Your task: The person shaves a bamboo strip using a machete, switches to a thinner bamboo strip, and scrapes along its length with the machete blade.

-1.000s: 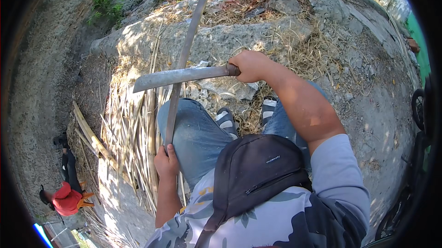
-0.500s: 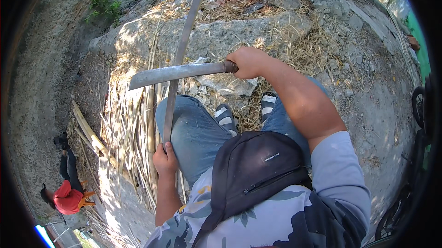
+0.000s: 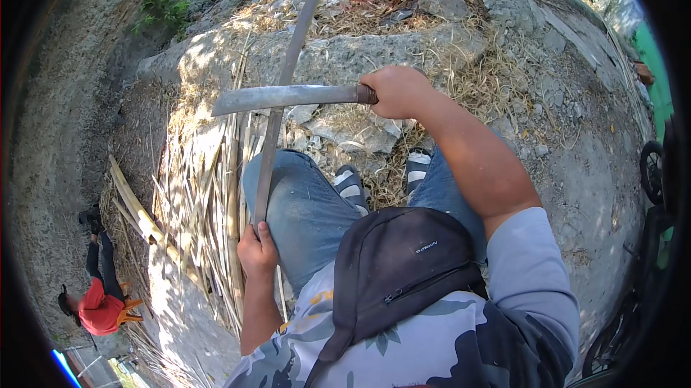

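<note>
My right hand (image 3: 397, 91) is closed around the handle of a machete (image 3: 288, 96), whose broad grey blade points left and lies nearly level across the view. The blade crosses a long, flat strip (image 3: 266, 172) that looks like split bamboo; whether its edge bites into the strip or only touches it, I cannot tell. My left hand (image 3: 257, 250) grips the strip's near end beside my left knee, thumb along it. From there the strip slants up past the knee and runs out of the top of the view.
Many pale split strips (image 3: 209, 201) lie in a pile left of my legs, beside a few thicker bamboo pieces (image 3: 140, 208). A person in a red top (image 3: 102, 309) sits at the far left. Dry shavings (image 3: 489, 86) and a stone ledge (image 3: 345, 57) lie ahead; wheels stand at the right rim.
My right hand and the machete have shifted slightly up and right, and the blade has turned more level. The strip's far end has moved a little right; my left hand stays almost still.
</note>
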